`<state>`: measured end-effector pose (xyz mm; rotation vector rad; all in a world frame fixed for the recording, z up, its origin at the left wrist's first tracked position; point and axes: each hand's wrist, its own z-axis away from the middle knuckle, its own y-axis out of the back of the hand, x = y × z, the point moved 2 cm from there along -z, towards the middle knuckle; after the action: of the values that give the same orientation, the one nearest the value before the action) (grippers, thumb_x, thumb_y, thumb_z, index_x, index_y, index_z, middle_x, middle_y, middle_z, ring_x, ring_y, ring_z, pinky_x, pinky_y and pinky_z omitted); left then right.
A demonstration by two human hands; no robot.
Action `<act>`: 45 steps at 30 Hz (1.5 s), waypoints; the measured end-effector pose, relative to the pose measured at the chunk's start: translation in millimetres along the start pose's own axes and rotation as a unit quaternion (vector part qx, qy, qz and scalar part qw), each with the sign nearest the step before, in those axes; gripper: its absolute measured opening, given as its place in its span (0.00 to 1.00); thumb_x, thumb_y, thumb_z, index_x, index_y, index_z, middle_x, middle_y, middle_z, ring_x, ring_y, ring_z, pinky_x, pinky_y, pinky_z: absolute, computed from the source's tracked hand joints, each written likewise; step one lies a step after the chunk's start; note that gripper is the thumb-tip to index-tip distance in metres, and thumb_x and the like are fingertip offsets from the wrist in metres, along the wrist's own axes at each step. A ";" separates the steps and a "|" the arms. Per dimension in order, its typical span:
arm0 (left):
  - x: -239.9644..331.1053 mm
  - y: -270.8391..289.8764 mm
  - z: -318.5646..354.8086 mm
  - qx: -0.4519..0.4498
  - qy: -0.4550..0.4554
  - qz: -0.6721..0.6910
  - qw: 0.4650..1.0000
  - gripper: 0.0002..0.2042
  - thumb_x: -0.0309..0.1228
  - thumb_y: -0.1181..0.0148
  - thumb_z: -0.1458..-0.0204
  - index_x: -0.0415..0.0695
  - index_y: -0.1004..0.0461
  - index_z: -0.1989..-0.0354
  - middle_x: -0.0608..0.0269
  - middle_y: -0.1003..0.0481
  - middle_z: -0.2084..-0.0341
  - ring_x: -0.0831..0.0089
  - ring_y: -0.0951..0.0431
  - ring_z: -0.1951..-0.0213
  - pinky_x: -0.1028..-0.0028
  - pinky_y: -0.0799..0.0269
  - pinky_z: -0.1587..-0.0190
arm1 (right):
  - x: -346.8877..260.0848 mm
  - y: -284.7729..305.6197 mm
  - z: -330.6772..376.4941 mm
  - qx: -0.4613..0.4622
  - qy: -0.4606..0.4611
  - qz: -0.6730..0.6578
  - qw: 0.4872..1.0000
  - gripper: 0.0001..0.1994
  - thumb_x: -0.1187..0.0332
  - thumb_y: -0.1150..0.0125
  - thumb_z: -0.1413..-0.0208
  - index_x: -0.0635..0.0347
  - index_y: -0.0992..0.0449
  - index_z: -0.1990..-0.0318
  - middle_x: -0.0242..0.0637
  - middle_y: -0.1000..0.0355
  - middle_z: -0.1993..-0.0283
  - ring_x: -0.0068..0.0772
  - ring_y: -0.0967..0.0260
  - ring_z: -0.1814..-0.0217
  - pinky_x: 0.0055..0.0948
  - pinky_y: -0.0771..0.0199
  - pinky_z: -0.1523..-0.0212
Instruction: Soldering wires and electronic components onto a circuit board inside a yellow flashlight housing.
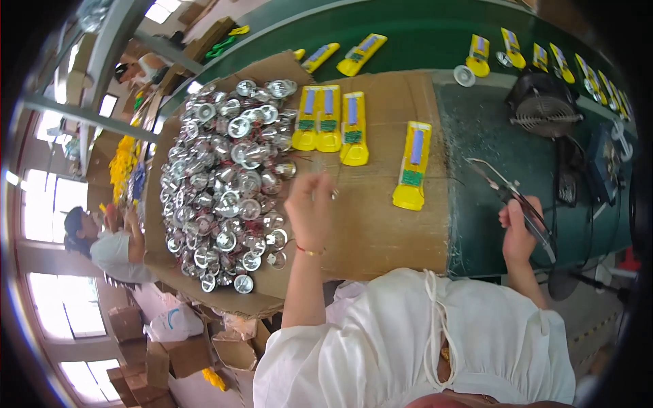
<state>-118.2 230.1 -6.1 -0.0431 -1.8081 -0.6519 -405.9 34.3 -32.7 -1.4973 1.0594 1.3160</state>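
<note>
My left hand [309,207] is over the cardboard sheet [367,238], just right of a heap of clear, silvery lamp heads [224,177] with thin red wires. Its fingers are drawn together and somewhat blurred, with a small bright speck beside them; what they hold cannot be made out. My right hand [520,228] grips a soldering iron [524,207] with a dark handle, its thin bent metal end pointing up and left. Between the hands lies a yellow lamp housing [411,166] with a lilac battery and green circuit board. Several similar yellow housings [328,119] lie beside the heap.
A green belt [422,51] along the far side carries more yellow housings [362,54]. A black fan [544,105] and a blue box-shaped unit [604,166] stand at the right. Another person [112,238] sits at the far left, near cardboard boxes [180,353].
</note>
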 end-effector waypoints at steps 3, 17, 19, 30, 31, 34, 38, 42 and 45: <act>18.4 -36.4 20.2 -0.113 -0.013 -0.056 0.992 0.05 0.25 0.42 0.52 0.36 0.25 0.73 0.66 0.27 0.83 0.84 0.30 0.77 0.81 0.35 0.74 | -8.6 -21.5 13.2 -0.091 0.015 -0.003 0.996 0.09 0.73 0.39 0.53 0.66 0.32 0.66 0.36 0.30 0.75 0.20 0.33 0.74 0.18 0.32 0.72; 11.7 -82.4 27.8 -0.183 -0.074 -0.043 0.979 0.03 0.24 0.39 0.59 0.37 0.25 0.77 0.56 0.29 0.76 0.64 0.27 0.74 0.72 0.32 0.71 | 1.0 -55.9 23.5 -0.172 0.060 0.071 0.981 0.07 0.72 0.39 0.53 0.64 0.31 0.71 0.32 0.30 0.80 0.15 0.34 0.78 0.17 0.35 0.78; 12.0 -82.8 27.6 -0.188 -0.068 -0.050 0.979 0.03 0.24 0.39 0.59 0.37 0.25 0.77 0.56 0.29 0.76 0.63 0.27 0.74 0.71 0.32 0.71 | 2.6 -55.2 24.3 -0.163 0.027 0.046 0.985 0.07 0.72 0.39 0.53 0.64 0.31 0.71 0.32 0.30 0.80 0.16 0.33 0.78 0.17 0.35 0.78; 7.3 -85.2 20.7 -0.207 0.004 -0.012 0.978 0.04 0.24 0.39 0.59 0.35 0.26 0.78 0.56 0.29 0.76 0.69 0.27 0.76 0.75 0.31 0.72 | -0.3 -53.5 12.9 -0.097 -0.131 -0.114 0.980 0.07 0.70 0.42 0.50 0.63 0.32 0.69 0.35 0.29 0.77 0.19 0.34 0.78 0.16 0.34 0.77; 7.7 -85.8 20.6 -0.206 0.009 -0.003 0.978 0.04 0.24 0.39 0.59 0.35 0.26 0.78 0.56 0.29 0.76 0.69 0.27 0.76 0.75 0.31 0.73 | -4.8 -49.3 13.7 -0.090 -0.079 -0.083 0.989 0.07 0.72 0.42 0.50 0.64 0.33 0.66 0.37 0.29 0.75 0.20 0.33 0.76 0.17 0.33 0.74; 8.4 -85.8 20.0 -0.208 0.002 -0.010 0.978 0.04 0.24 0.39 0.59 0.35 0.25 0.77 0.56 0.29 0.77 0.70 0.27 0.76 0.76 0.31 0.73 | -14.3 -34.5 7.7 -0.093 0.219 0.036 0.971 0.09 0.74 0.43 0.49 0.66 0.34 0.63 0.39 0.28 0.69 0.20 0.34 0.72 0.17 0.35 0.71; 16.2 -83.3 19.2 -0.205 -0.026 -0.036 0.978 0.04 0.24 0.39 0.59 0.35 0.25 0.78 0.56 0.29 0.77 0.70 0.27 0.77 0.76 0.31 0.73 | -3.1 -23.8 -10.8 -0.050 0.117 0.119 0.985 0.08 0.73 0.42 0.49 0.65 0.32 0.64 0.36 0.30 0.71 0.19 0.34 0.72 0.16 0.35 0.71; 13.8 -83.6 21.4 -0.210 -0.019 -0.047 0.976 0.05 0.25 0.40 0.58 0.35 0.25 0.78 0.57 0.29 0.78 0.69 0.28 0.77 0.76 0.32 0.73 | -12.7 -26.4 -4.4 -0.036 0.075 0.001 0.996 0.06 0.73 0.43 0.49 0.65 0.32 0.66 0.35 0.30 0.73 0.19 0.34 0.73 0.17 0.33 0.71; 12.1 -80.3 23.9 -0.231 0.007 -0.025 0.973 0.05 0.25 0.39 0.57 0.35 0.25 0.75 0.56 0.28 0.75 0.69 0.27 0.75 0.76 0.32 0.72 | -15.3 -29.8 4.3 -0.076 0.078 0.001 0.994 0.07 0.73 0.42 0.50 0.66 0.33 0.67 0.35 0.29 0.74 0.18 0.34 0.73 0.18 0.33 0.71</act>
<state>-171.0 169.6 -32.5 -0.3051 -1.6141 -1.0949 -379.7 47.4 -15.9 -1.7358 1.0786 1.3225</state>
